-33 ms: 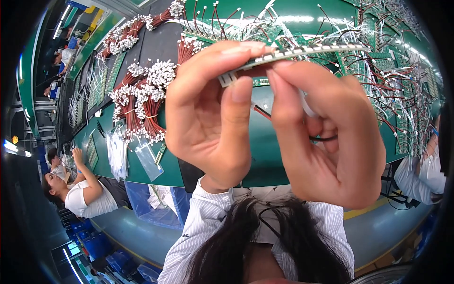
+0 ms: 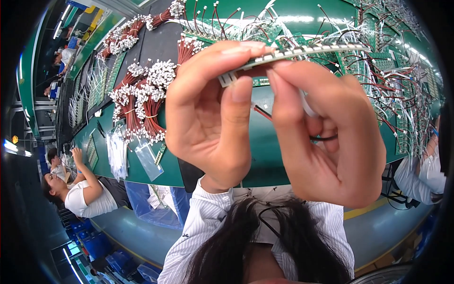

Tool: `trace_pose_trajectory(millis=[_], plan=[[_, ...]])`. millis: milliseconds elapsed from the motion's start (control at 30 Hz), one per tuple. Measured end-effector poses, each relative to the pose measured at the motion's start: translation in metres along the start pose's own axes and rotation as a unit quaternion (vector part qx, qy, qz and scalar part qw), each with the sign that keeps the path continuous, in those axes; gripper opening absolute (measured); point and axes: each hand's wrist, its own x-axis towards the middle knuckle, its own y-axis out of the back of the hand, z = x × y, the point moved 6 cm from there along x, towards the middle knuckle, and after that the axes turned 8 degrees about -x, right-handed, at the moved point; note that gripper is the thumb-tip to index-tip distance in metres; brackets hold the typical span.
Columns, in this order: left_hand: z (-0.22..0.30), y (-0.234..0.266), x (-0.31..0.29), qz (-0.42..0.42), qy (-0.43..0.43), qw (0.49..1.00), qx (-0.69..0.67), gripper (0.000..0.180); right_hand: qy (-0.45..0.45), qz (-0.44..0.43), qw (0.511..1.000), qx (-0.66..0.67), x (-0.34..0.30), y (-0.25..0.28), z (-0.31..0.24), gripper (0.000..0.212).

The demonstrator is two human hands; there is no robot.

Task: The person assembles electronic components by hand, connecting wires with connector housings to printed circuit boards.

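My left hand is closed on one end of a narrow circuit board strip, fingers on top and thumb below. The strip is raised above the table, and a row of pale components lines its edge. Against its underside, the thumb and forefinger of my right hand are pinched together, with the other fingers curled in. A thin red and black wire cable runs behind the right thumb, and a dark piece of it shows between the curled fingers. Whatever lies at the pinching fingertips is hidden.
Bundles of dark red wires with white connectors lie left on the green table. Clear plastic bags are near its front edge. Wired boards crowd the back and right. A person sits left; another's sleeve shows right.
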Motion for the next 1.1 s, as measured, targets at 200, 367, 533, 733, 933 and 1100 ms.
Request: trace_pose_trajectory(millis=[200, 367, 533, 733, 933, 1100], plan=[[-0.004, 0.004, -0.001, 0.001, -0.008, 1.0, 0.015, 0.021, -0.001, 0.002, 1.0, 0.009, 0.0, 0.0, 0.001, 0.022], [0.001, 0.004, 0.0, -0.014, -0.026, 0.999, 0.026, 0.021, 0.004, 0.015, 0.999, 0.029, -0.001, -0.002, 0.002, 0.022], [-0.001, -0.002, 0.004, 0.199, 0.241, 0.947, 0.078, 0.023, 0.002, -0.001, 0.997, 0.082, -0.002, -0.005, 0.005, 0.023], [-0.005, 0.007, 0.0, 0.228, 0.285, 0.926, 0.095, 0.024, 0.023, 0.061, 0.994, 0.083, -0.008, -0.007, 0.012, 0.023], [-0.003, 0.008, -0.003, 0.06, 0.033, 0.996, 0.056, 0.026, 0.041, 0.111, 0.989, 0.085, -0.011, -0.01, 0.018, 0.022], [-0.004, 0.006, -0.002, 0.051, 0.041, 0.997, 0.038, 0.025, 0.056, 0.145, 0.984, 0.088, -0.011, -0.009, 0.016, 0.021]])
